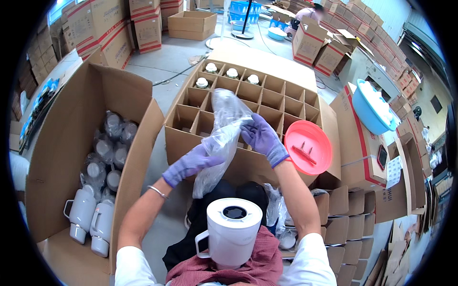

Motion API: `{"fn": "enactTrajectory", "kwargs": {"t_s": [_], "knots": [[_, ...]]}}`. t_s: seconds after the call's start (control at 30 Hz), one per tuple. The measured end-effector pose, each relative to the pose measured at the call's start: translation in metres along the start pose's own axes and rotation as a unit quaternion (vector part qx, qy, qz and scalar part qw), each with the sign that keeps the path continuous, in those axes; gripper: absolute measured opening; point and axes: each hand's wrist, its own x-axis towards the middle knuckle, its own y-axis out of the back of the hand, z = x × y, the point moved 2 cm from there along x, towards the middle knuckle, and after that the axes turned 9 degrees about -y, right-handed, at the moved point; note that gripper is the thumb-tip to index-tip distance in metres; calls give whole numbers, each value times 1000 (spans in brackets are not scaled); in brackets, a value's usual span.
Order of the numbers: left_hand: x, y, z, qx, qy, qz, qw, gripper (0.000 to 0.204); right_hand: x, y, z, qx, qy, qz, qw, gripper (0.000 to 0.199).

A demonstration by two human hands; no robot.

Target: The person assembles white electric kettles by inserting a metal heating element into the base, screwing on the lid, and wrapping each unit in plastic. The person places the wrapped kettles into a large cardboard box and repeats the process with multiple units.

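Head view, looking down: a clear plastic bag [224, 138], crinkled and glossy, hangs upright in front of the person, above a white jug [232, 232] with a handle on its left and a dark round opening in its top, which rests on the person's lap. The left hand [191, 163], in a purple glove, is closed around the bag's lower left edge. The right hand [263, 137], also gloved in purple, pinches the bag's right edge with fingers curled together.

Behind the bag stands an open brown divided carton [267, 97] whose cardboard grid forms many square cells; 4 cells at the far left corner hold items with round white tops [232, 73]. A round pink lid [308, 147] lies on the carton's near right corner. At left, a large open carton [62, 143] holds 2 unwrapped white jugs [91, 219] at its near end and several bagged ones [107, 152] beyond. A blue basin [372, 112] sits at right on a carton with red stripes. Stacked brown cartons with red bands [102, 28] line the far floor. Folded cardboard dividers [346, 219] are stacked at lower right.
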Motion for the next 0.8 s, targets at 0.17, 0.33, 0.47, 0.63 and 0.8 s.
{"fn": "enactTrajectory", "kwargs": {"t_s": [0.17,0.33,0.47,0.63,0.8], "knots": [[33,-13,-35,-142,97,256,951,41,-13,-53,36,-142,162,-41,976,110],[33,-1,-33,133,-58,143,979,35,-22,-43,60,-653,394,145,630,97],[-3,4,-27,-234,90,238,938,30,-34,11,64,-662,333,227,631,38],[-81,-26,9,86,29,207,974,38,-88,65,96,-627,339,344,611,38],[-184,-82,74,283,-32,173,943,38,-209,-19,179,-545,572,289,541,28]]}}
